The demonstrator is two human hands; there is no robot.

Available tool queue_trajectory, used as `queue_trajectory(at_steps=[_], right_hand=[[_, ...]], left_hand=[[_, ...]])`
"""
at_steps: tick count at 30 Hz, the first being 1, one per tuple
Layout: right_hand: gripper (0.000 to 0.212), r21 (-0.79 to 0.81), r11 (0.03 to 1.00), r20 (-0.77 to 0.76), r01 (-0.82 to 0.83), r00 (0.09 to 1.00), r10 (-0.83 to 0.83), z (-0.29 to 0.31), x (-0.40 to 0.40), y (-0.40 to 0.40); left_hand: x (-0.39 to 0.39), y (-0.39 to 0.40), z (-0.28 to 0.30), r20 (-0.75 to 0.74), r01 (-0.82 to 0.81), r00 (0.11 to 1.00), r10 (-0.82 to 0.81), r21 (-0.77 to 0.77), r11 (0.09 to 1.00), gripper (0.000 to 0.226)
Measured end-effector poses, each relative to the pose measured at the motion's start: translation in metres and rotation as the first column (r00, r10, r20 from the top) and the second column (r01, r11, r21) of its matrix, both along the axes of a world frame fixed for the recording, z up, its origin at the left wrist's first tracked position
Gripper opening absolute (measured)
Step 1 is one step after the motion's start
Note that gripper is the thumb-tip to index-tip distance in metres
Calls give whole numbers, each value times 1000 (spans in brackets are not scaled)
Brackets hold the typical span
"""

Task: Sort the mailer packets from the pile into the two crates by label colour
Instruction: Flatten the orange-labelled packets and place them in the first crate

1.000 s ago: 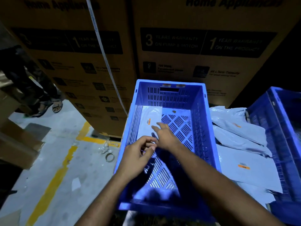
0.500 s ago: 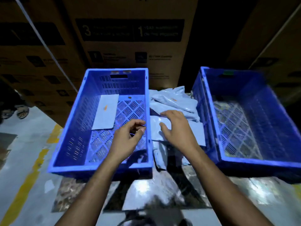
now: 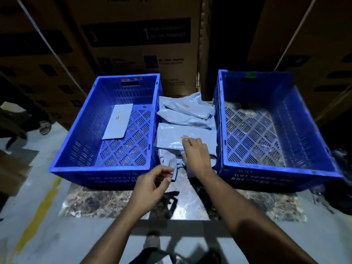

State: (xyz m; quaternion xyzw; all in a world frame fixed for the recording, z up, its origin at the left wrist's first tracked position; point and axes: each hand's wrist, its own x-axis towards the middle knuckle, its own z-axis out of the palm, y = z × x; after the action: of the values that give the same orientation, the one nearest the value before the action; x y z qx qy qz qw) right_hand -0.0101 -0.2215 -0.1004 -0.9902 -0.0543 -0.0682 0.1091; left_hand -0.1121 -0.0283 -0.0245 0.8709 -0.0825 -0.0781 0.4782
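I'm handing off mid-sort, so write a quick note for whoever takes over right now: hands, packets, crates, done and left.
Right hand: open, fingers flat on the top grey plastic mailer packet, beside its orange label.
Left hand: loosely curled, holds nothing, near the pile's front edge.
Pile of grey mailers: between the crates.
Done: one orange-labelled packet lies in the left blue plastic crate.
Right blue crate: no packets visible.
Left: the pile.

Tall printed cardboard boxes fill the upper frame; a yellow floor line runs lower left, a sandalled foot at far left.
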Motion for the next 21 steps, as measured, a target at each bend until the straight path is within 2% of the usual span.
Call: queue_trajectory(at_steps=[2,5,8,10,12,13,15,16,19,21], right_hand=[[27,-15,1000,32,10,999,-9,1,3,1],[3,86,993,87,84,992,-91,1,5,5],[7,251,964,243,88,958,-150,1,-7,11],[8,278,960,370,40,917,-146,3,-30,18],[11,246,969,453,-11,885,-105,0,-63,25],[13,210,977,477,-25,876,-80,-5,-80,26],[16,116,992,482,-54,876,-9,-20,-113,24],[14,63,996,471,-70,881,32,-30,-129,22],[10,-98,990,396,-96,909,128,-61,-162,14],[19,-193,975,251,-111,955,158,-78,-175,13]], left_hand=[[-4,10,-6,-25,22,999,-22,-2,1000,20],[-2,29,-11,-40,42,998,-42,11,999,23],[2,46,-18,-57,23,998,-21,25,999,24],[4,55,-27,-114,10,993,-11,-5,1000,20],[1,58,-36,-186,-44,982,25,-103,994,20],[-2,57,-41,-256,-112,965,58,-201,973,20],[-8,52,-49,-443,-272,893,80,-390,880,20],[-10,50,-55,-504,-324,861,76,-427,844,20],[-12,47,-81,-557,-334,829,52,-418,845,13],[-13,45,-100,-547,-275,835,59,-322,906,15]])
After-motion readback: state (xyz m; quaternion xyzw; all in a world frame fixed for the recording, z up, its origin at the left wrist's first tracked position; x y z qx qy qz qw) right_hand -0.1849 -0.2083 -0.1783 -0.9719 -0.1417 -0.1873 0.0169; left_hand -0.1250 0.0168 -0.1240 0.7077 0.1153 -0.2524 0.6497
